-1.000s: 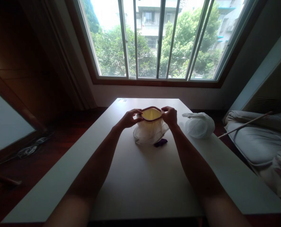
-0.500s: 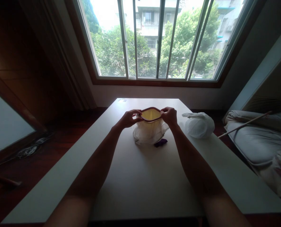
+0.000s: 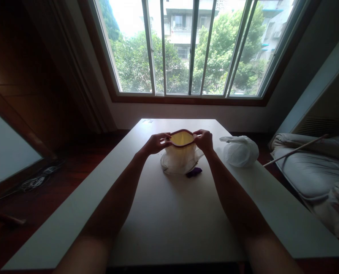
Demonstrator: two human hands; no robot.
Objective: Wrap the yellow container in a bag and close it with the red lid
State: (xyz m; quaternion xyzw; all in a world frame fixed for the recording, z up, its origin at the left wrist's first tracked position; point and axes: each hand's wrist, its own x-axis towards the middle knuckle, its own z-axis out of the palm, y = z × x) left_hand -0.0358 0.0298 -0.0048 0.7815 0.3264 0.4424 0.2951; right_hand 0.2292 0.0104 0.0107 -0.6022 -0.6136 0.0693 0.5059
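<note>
A pale, partly see-through bag (image 3: 179, 160) with a dark reddish rim and a yellowish inside sits upright on the white table (image 3: 175, 217). Its mouth is spread into an oval. My left hand (image 3: 157, 143) pinches the left end of the rim between thumb and fingers. At the right end, my right hand (image 3: 204, 140) has its fingers closed on the same rim. Beside the bag's base, on the right, lies a small dark purple item (image 3: 194, 172) whose kind I cannot make out. What the bag holds, if anything, is hidden.
A knotted white plastic bag (image 3: 240, 151) stands near the table's right edge. Beyond it are a padded grey-white bundle (image 3: 314, 163) and a thin stick (image 3: 296, 150). Cables (image 3: 37, 180) lie on the floor at left. A window (image 3: 186, 49) is behind the table.
Almost nothing differs. My right hand has shifted very slightly left, and both hands keep their hold on the bag's rim.
</note>
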